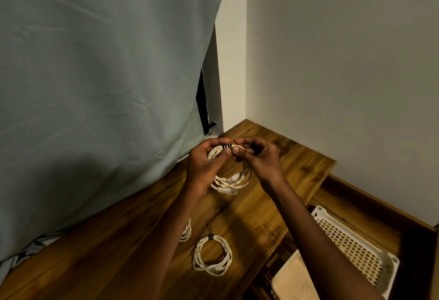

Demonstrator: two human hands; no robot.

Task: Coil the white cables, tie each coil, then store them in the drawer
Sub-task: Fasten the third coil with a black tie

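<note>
Head view: three white cable coils. One coil [234,171] held above wooden tabletop [118,240], black tie [226,146] wrapped at top; left hand [206,160] grips it beside tie, right hand [257,157] pinches at tie end. Second coil [212,255] lies tied on tabletop; third coil [186,229] mostly hidden behind left forearm. Two perforated baskets [351,245] lower right, one cut off. Grey-green cloth [95,74] hangs left.

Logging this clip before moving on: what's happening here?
A person holds a white cable coil above the wooden tabletop, the left hand gripping it while the right hand pinches the black tie wound round its top. A tied coil lies on the table nearer the person, and another shows partly behind the left forearm.
</note>
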